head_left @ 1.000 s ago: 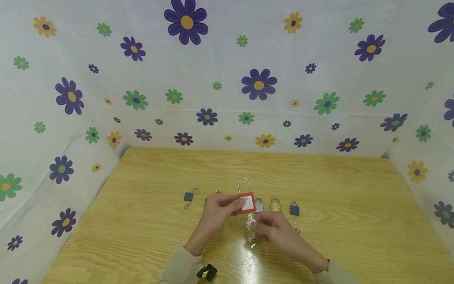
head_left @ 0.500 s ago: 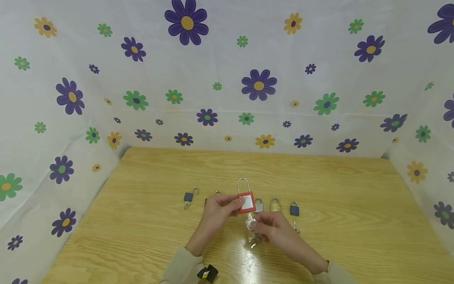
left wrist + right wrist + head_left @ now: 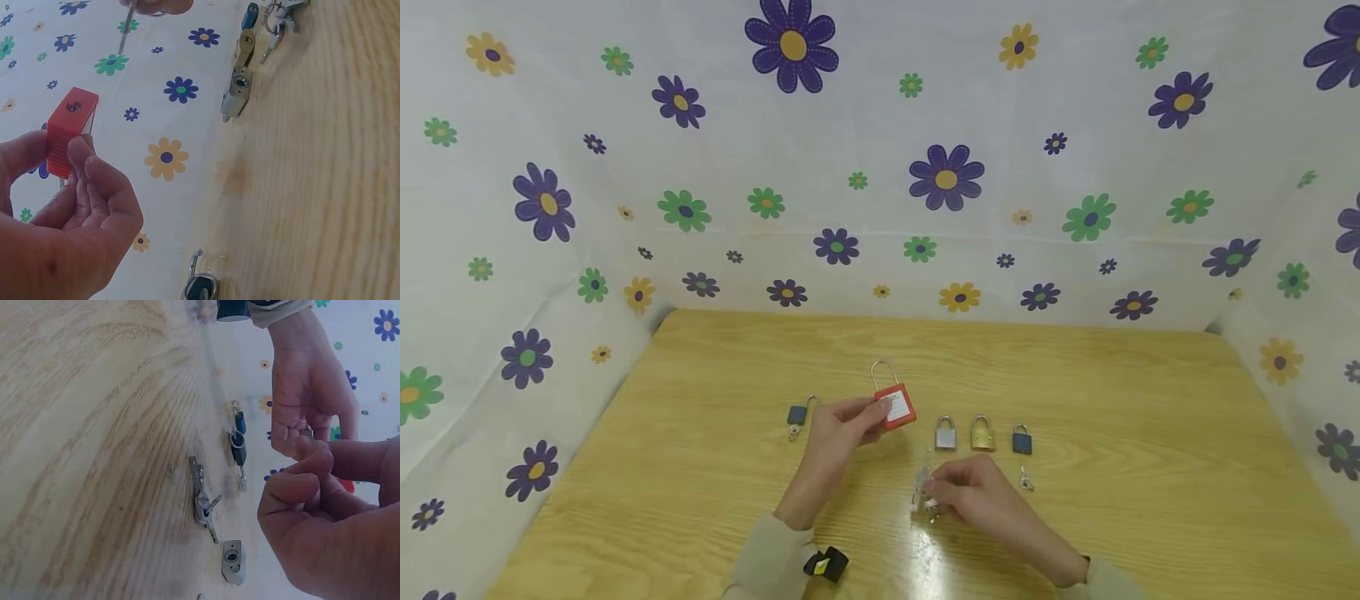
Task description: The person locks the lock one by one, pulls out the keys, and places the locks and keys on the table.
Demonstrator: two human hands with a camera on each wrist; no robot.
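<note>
My left hand (image 3: 835, 437) grips a red padlock (image 3: 895, 407) with a white label, thumb on its face. Its long shackle points up, and its keyhole end shows in the left wrist view. My right hand (image 3: 981, 492) pinches a silver key (image 3: 128, 28) below and to the right of the padlock, apart from it. In the right wrist view the fingers mostly hide the key. Another bunch of keys (image 3: 203, 503) lies on the table under the right hand, near a silver padlock (image 3: 946, 435).
A brass padlock (image 3: 982, 435) and a blue padlock (image 3: 1022, 440) stand right of the silver one, with small keys (image 3: 1026, 479) in front. To the left lies an unlocked blue padlock (image 3: 797, 415). A dark padlock (image 3: 239, 453) sits near it, behind my left hand.
The key has come out of the red padlock. My left hand has carried the padlock up and left, while my right hand has drawn slightly down with the key.
</note>
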